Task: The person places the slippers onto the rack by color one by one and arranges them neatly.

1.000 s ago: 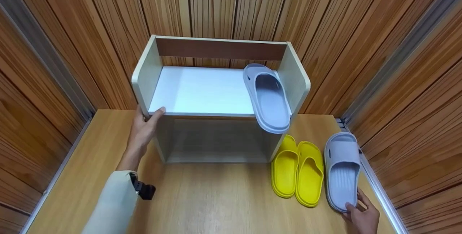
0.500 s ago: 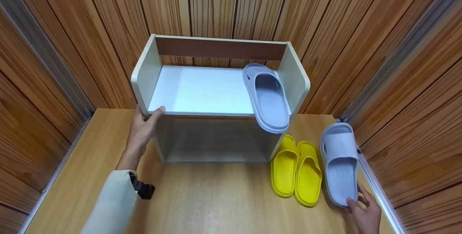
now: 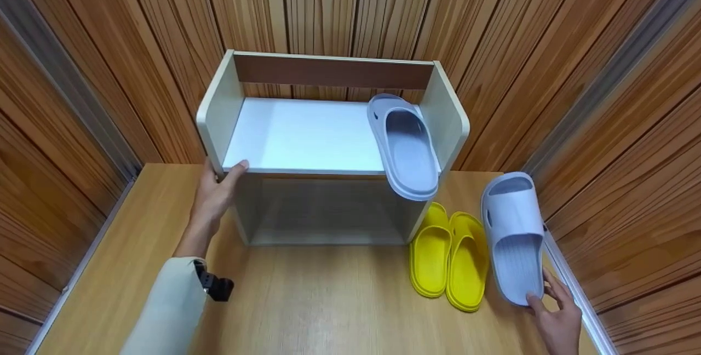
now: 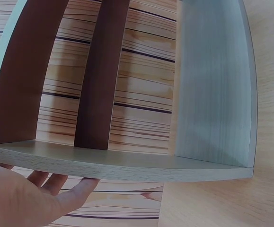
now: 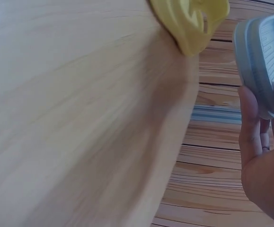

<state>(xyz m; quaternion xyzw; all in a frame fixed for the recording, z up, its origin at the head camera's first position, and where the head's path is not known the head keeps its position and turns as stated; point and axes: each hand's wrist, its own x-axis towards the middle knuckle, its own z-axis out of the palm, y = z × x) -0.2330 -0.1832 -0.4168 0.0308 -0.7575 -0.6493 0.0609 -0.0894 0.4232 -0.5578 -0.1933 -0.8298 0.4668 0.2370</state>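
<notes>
Grey-blue slipper (image 3: 515,242) is in your right hand (image 3: 557,314): you pinch its heel end, thumb on the footbed, fingers bent underneath. Versus one second ago it sits higher in the head view, toe now covering the far right corner of the floor (image 3: 328,305) that showed then; your right hand shifts up slightly with it. Right wrist view: slipper clear of the floor. Two yellow slippers (image 3: 430,264) next to it stay put, beside the rack (image 3: 328,152). Your left hand (image 3: 211,201) has the same hold as before, partly closed on the rack, thumb over the front edge of the upper board (image 3: 301,136), fingers outside the left side panel (image 3: 222,114). Second grey-blue slipper (image 3: 412,155) unchanged, on the board's right end, heel sticking out past the front edge
</notes>
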